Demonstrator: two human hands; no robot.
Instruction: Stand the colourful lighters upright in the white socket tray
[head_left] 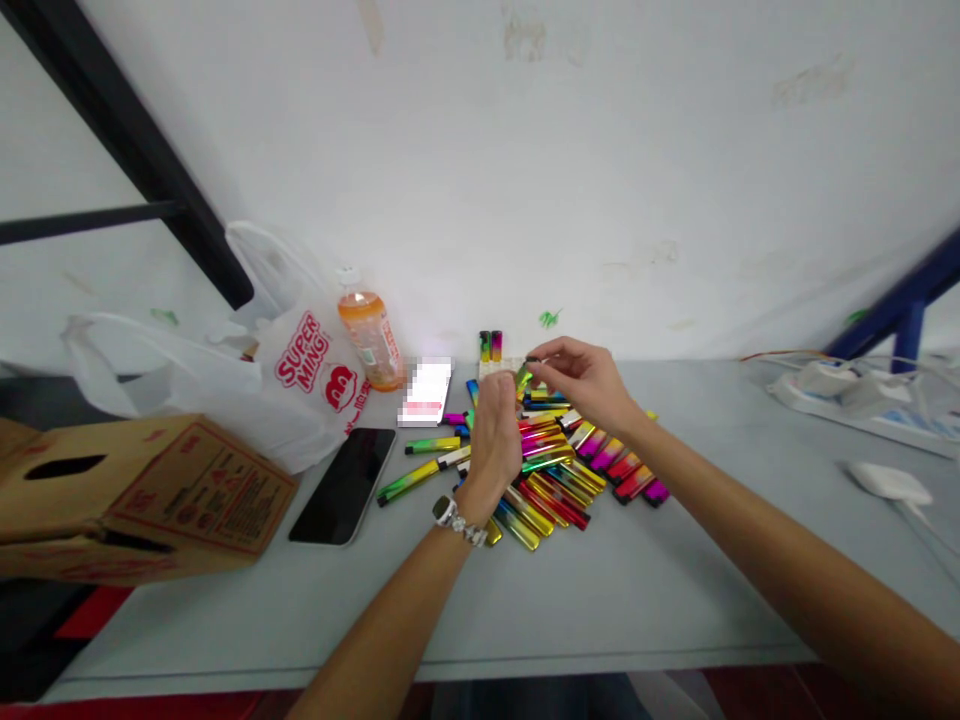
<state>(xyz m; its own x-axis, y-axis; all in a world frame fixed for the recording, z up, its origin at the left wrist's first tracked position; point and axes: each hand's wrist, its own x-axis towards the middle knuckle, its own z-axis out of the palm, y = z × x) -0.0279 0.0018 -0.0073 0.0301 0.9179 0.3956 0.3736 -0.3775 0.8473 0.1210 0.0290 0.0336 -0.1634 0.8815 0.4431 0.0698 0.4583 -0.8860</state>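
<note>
smudged white wall (465, 180) backs a grey surface (600, 600), where shiny, many-coloured lighters (551, 490) lie heaped beneath and around the hands. the right hand (589, 380) pinches one greenish lighter (523, 379) near its dark end. the left hand (496, 432) is raised just beside it, fingers together; i cannot tell whether it grips anything. left of the heap lies a black phone (341, 490), near a white bag (300, 370).

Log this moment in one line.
right hand: pinching green-and-yellow shiny lighter | left hand: close beside it | grey tabletop: pile of shiny multicoloured lighters
</note>
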